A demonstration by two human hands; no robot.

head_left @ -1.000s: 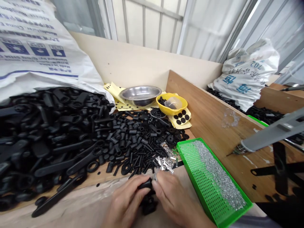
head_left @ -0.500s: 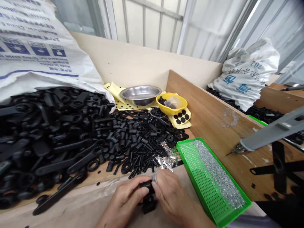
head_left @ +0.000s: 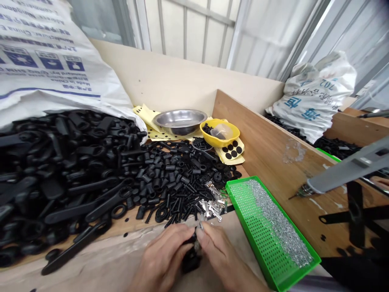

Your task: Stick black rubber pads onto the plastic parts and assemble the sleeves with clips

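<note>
My left hand (head_left: 162, 257) is shut on a small black plastic part (head_left: 192, 237), which is partly hidden by my fingers. My right hand (head_left: 220, 255) pinches a small silver metal piece (head_left: 198, 244) against that part. Just below my fingers, another black plastic part (head_left: 191, 261) rests on the tan work surface (head_left: 91, 269). A heap of small silver metal clips (head_left: 211, 207) lies just beyond my hands, among loose black screw-like parts (head_left: 170, 194).
A large heap of black plastic handles (head_left: 69, 178) lies left. To the right, a green perforated tray (head_left: 257, 231) holds silver screws. Further back are a steel bowl (head_left: 180, 121), a yellow bowl (head_left: 226, 122), and a wooden board (head_left: 273, 162). A grey electric screwdriver (head_left: 349, 170) hangs at right.
My hands have come closer together. The silver piece has moved down from above the black part and now sits against it.
</note>
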